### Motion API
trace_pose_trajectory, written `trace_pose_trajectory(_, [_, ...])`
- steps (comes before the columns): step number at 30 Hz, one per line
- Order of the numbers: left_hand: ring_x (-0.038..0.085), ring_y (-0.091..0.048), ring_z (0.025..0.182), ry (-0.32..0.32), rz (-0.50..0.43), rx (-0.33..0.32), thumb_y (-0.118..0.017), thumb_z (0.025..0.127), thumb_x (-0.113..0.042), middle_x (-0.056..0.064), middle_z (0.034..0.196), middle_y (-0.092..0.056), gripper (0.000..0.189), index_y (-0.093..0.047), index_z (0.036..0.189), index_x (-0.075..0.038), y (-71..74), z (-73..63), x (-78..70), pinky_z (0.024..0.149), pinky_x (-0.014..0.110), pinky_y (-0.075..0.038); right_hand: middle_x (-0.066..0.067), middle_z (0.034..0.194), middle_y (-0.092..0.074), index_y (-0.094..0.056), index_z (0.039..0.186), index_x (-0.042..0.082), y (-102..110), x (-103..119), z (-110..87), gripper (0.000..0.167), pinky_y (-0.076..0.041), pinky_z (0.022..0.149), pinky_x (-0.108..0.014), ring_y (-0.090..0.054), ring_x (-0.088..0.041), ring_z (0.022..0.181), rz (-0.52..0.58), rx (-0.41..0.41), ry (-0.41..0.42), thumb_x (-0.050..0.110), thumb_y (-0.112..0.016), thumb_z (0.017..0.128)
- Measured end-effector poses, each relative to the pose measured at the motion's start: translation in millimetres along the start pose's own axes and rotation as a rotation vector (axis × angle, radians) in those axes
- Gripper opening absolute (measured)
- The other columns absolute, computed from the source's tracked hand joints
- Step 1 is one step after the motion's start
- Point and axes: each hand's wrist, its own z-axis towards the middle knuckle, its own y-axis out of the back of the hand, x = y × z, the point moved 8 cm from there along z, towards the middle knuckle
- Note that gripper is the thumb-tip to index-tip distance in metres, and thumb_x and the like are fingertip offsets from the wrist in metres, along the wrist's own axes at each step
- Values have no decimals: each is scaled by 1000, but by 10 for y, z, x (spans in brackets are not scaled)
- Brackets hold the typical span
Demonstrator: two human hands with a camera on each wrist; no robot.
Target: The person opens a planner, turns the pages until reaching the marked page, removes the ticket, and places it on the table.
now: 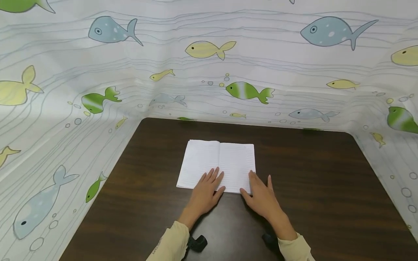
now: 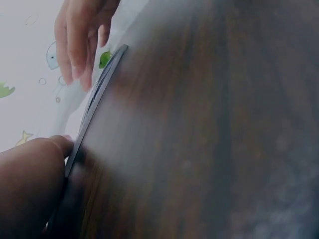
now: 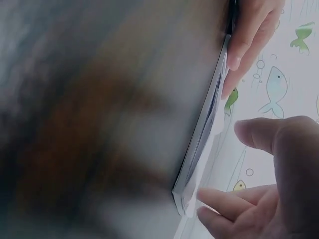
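An open notebook (image 1: 236,159) with white, lined pages lies spread on the dark wooden table. My left hand (image 1: 205,192) rests on the lower part of the left page, fingers straight and reaching toward the centre fold. At the lower right corner is my right hand (image 1: 262,197), its fingers extended along the right edge and its thumb apart from them. The right wrist view shows the fingertips (image 3: 214,201) of that hand right at the notebook's corner, with the notebook edge (image 3: 202,134) seen side-on. Neither hand grips anything.
Dark wood tabletop (image 1: 310,181) surrounds the notebook. White sheeting printed with fish (image 1: 209,105) rises behind the table and along both sides. Black wrist-worn devices (image 1: 197,243) hang below the cream sleeves (image 1: 171,243).
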Motion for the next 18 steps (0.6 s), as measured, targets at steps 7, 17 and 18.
trace_pose_trajectory(7, [28,-34,152,-15,-53,-22,-56,106,-41,13,162,-40,65,-40,159,-5,26,8,19,124,48,-26,-29,153,-45,-38,152,-14,96,-36,3,79,-13,116,-76,-46,-41,143,-6,-82,7,28,-74,96])
trace_pose_trajectory(17, [25,-30,154,50,-85,1,-65,95,-61,10,167,-30,102,-20,164,-1,8,18,83,126,44,-21,-32,149,-49,-47,145,-17,12,-9,34,64,-12,118,-74,-50,-39,140,-14,-32,8,24,-68,100])
trace_pose_trajectory(18, [26,-30,154,51,-90,-4,-66,95,-61,11,167,-31,102,-21,164,-1,12,16,85,126,44,-22,-32,149,-48,-47,145,-17,-1,3,41,63,-12,118,-74,-50,-39,140,-12,-26,12,23,-68,100])
